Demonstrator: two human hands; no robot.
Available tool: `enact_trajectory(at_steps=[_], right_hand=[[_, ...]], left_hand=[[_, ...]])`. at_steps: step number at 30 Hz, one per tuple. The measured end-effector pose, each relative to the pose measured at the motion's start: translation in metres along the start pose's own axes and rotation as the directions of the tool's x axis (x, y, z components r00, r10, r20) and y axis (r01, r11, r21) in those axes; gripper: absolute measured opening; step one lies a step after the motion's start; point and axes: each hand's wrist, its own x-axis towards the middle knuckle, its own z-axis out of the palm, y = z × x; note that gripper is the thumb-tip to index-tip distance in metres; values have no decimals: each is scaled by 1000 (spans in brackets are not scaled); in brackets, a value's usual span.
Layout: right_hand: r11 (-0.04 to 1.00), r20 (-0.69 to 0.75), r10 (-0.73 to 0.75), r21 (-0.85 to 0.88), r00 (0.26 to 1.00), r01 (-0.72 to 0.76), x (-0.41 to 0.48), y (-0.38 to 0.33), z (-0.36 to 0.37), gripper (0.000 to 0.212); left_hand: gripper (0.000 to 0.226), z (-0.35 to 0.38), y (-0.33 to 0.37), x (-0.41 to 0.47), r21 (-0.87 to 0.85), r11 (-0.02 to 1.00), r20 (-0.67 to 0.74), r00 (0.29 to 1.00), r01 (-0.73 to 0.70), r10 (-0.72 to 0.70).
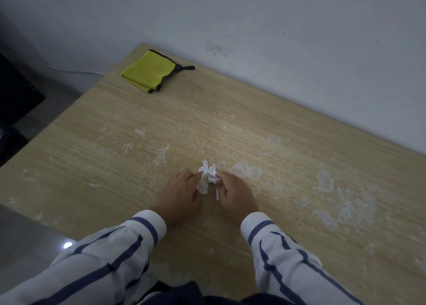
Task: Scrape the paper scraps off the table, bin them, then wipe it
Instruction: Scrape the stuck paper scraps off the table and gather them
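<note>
White paper scraps (208,173) sit bunched mid-table (230,111), right at the fingertips. The left hand (182,196) and right hand (235,196) pinch the clump from either side. One loose strip (217,194) lies between them, nearer the right, I'd say.

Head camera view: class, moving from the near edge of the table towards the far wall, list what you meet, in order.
Left hand and right hand, side by side → paper scraps pinched between them → yellow cloth → wall.
</note>
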Motion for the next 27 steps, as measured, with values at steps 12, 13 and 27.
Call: enact_trajectory(at_steps=[12, 13, 27], right_hand=[[999, -168, 37, 19, 985, -34, 19, -7, 2, 25], [999, -129, 20, -37, 991, -25, 22, -7, 3, 24], [982, -76, 150, 129, 986, -139, 13, -8, 1, 7]], left_hand=[[44, 2, -1, 0, -30, 1000, -7, 1000, -7, 7], [42, 3, -2, 0, -15, 1000, -2, 1000, -5, 5], [38, 0, 9, 8, -40, 998, -13, 999, 45, -46]])
